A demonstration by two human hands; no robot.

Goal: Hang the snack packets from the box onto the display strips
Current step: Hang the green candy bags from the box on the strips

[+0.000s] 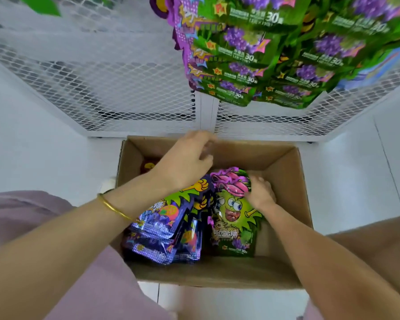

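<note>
Here our right hand [260,192] grips the green packet [234,218] by its top edge inside the box [284,172]; its long axis runs twelve to six. Our left hand [185,162] hovers loosely curled, empty. The hung packets [263,54] lie toward one o'clock.

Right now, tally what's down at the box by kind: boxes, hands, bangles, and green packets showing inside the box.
cardboard box: 1
hands: 2, the left hand and the right hand
gold bangle: 1
green packet showing in the box: 1
Total: 5
</note>
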